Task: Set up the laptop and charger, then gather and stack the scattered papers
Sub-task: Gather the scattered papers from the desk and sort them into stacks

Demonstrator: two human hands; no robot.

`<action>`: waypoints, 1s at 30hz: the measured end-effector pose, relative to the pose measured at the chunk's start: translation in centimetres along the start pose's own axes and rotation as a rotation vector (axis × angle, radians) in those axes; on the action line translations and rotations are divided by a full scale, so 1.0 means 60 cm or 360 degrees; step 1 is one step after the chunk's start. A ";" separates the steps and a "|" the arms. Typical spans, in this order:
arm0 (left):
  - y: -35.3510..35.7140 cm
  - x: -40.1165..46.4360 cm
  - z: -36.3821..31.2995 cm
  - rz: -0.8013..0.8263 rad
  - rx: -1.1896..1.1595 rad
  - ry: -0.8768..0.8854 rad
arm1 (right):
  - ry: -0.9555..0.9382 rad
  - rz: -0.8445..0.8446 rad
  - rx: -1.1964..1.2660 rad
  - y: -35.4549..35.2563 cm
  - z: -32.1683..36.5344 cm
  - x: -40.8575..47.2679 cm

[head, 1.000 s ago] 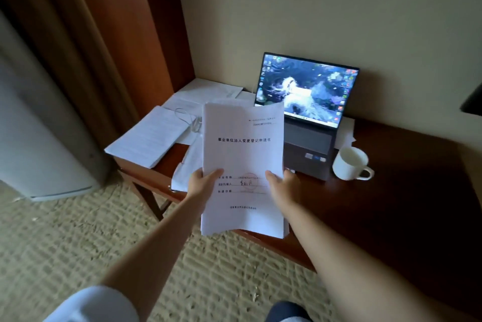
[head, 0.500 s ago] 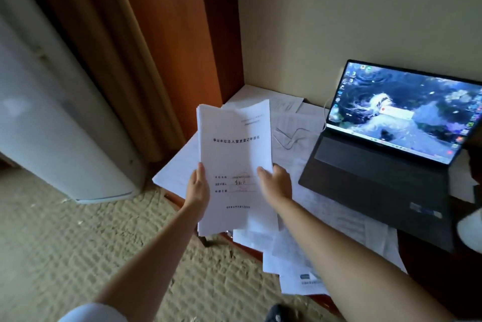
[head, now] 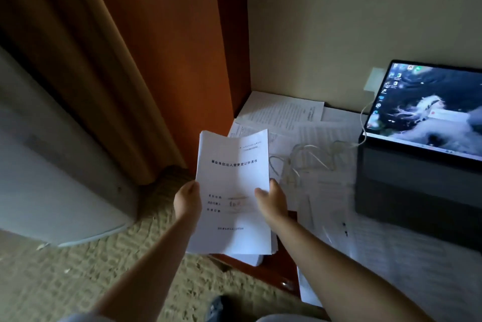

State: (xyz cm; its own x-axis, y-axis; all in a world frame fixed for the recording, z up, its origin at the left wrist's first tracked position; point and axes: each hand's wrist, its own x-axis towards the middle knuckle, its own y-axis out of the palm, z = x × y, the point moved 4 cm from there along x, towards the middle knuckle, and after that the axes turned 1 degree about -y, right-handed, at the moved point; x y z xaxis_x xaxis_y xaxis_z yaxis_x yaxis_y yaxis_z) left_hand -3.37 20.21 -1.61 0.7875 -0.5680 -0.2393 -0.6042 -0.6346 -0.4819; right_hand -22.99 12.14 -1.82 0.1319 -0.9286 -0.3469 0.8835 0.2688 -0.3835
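From the laptop, everything I care about lies to its left. Farthest that way, past the desk's end, a white appliance (head: 60,183) stands on the carpet (head: 78,277) beside a wooden panel (head: 167,60). Next comes my left hand (head: 187,200), thumb over the front of the stack of papers (head: 233,191) and fingers hidden behind it — a grasp on the left edge. My right hand (head: 273,201) pinches the opposite edge the same way, thumb on the printed cover sheet. I hold the stack upright by both edges, I think, so the sheets stay squared while I carry them over the desk (head: 281,267).

Closer to the laptop, loose sheets (head: 284,110) lie scattered over the desktop, some under a tangle of white cable (head: 307,157). That cable runs on to the laptop (head: 422,165), which stands open with its screen lit, and up toward a wall outlet (head: 374,79) — so the charger looks connected. What remains, in my judgement, is gathering the scattered sheets under or onto the held stack.
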 end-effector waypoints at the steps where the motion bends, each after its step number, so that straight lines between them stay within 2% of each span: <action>1: 0.002 0.017 0.000 0.0061 0.0029 0.0015 | 0.0043 -0.0048 0.0018 0.010 -0.002 0.004; 10: 0.029 0.108 0.028 0.0431 0.0101 -0.0056 | 0.0282 -0.0413 0.0083 0.050 -0.052 -0.007; 15: 0.038 0.115 0.047 0.0395 0.0149 -0.0098 | 0.0348 -0.0541 -0.0170 0.041 -0.086 -0.001; 21: 0.035 0.115 0.046 0.0276 0.0319 0.0059 | 0.0175 -0.0682 -0.0396 0.052 -0.057 0.004; 24: 0.043 0.124 0.063 0.0340 0.0482 -0.0035 | 0.0265 -0.0717 -0.0660 0.047 -0.074 0.012; 26: 0.047 0.124 0.071 0.0354 0.0452 -0.0090 | 0.0323 -0.0746 -0.0789 0.046 -0.084 0.009; 30: 0.056 0.114 0.065 0.0413 0.0350 -0.0077 | 0.0379 -0.0721 -0.0694 0.067 -0.080 0.009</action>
State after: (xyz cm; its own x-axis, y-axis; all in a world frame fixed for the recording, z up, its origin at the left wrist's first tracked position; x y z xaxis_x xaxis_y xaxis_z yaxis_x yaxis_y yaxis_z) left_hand 0.49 16.23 -8.13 0.6188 -0.6670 -0.4149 -0.7487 -0.3409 -0.5685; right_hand -21.55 13.96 -7.65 -0.3562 -0.9055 -0.2306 0.5591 -0.0088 -0.8291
